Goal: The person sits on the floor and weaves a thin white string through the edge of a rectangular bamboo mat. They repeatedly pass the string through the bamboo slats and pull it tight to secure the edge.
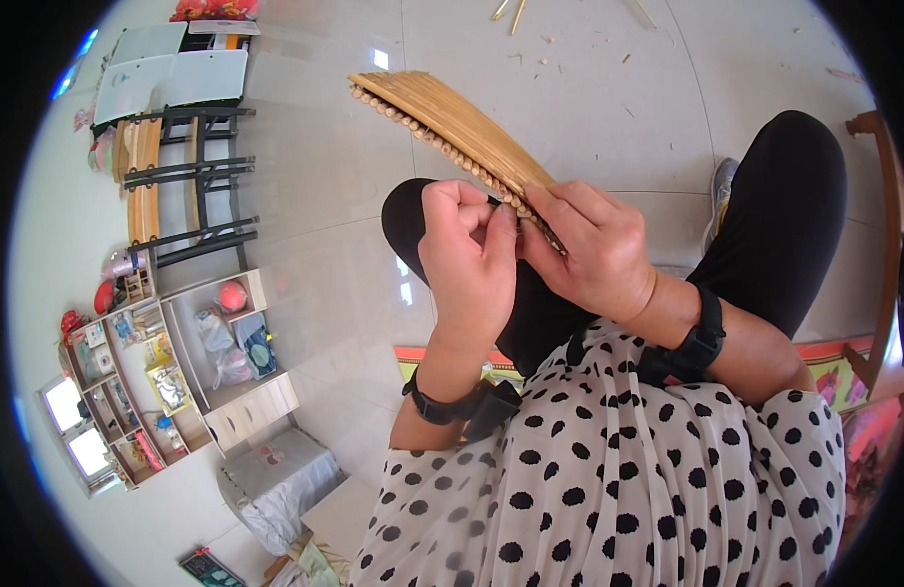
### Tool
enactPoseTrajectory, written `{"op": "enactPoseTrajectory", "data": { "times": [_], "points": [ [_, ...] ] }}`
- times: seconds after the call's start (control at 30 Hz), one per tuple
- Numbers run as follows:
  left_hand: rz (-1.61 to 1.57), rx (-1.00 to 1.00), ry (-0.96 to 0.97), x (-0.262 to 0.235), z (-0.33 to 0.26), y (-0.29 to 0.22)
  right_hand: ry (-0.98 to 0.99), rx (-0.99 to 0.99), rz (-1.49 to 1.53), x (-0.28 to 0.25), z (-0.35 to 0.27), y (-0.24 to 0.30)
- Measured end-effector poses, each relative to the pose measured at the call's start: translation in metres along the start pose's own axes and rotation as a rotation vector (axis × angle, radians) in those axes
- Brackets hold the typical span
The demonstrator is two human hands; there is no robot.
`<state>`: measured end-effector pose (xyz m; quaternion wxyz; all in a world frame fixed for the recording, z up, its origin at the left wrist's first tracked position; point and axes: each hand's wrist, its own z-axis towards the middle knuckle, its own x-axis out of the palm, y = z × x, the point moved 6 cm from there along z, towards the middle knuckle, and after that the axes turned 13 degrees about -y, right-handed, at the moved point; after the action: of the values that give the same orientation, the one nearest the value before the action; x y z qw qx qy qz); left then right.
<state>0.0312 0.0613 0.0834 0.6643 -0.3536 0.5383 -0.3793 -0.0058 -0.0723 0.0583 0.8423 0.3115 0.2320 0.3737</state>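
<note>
Head view: the left hand (468, 256) is curled into a narrow pinch, thumb and forefinger pressed together at the near edge of a curved panel of bamboo slats (442, 122); whether a fine strand sits inside that pinch cannot be told. The right hand (591, 249) is closed over the panel's near end, fingers laid flat along the slats, which appears to steady the piece against the pull of the other hand. The panel is held above the lap, over the black-trousered knees (784, 196), well clear of the tiled floor (589, 108). Its long axis runs diagonally, from the hands up and to the left, with the free end pointing away from the body; a row of small round rod ends lines its lower-left edge. A dark wristband (696, 342) sits on each wrist. Bamboo scraps (510, 12) lie on the floor beyond. A shelf unit (168, 372) stands at left.
</note>
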Motion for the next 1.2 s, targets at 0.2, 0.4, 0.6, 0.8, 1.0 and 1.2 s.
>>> {"op": "enactPoseTrajectory", "data": {
  "times": [0.2, 0.4, 0.6, 0.8, 1.0, 1.2],
  "points": [
    [0.089, 0.181, 0.013, 0.004, 0.005, -0.01, 0.067, 0.01, -0.023, 0.0, 0.0, 0.007],
    [0.236, 0.068, 0.035, -0.01, 0.034, 0.007, 0.072, 0.008, -0.081, -0.001, 0.011, -0.002],
    [0.394, 0.689, -0.047, -0.044, 0.135, -0.024, 0.206, 0.053, -0.112, -0.011, 0.028, -0.013],
    [0.213, 0.454, 0.497, 0.0, 0.193, -0.02, 0.276, 0.197, -0.197, -0.022, 0.044, -0.062],
    [-0.054, 0.501, 0.413, 0.028, 0.18, -0.052, -0.165, 0.308, -0.29, -0.061, 0.064, -0.074],
    [0.025, 0.949, -0.058, 0.046, 0.104, -0.084, -0.099, 1.058, 0.184, -0.075, 0.058, -0.102]
  ]
}}
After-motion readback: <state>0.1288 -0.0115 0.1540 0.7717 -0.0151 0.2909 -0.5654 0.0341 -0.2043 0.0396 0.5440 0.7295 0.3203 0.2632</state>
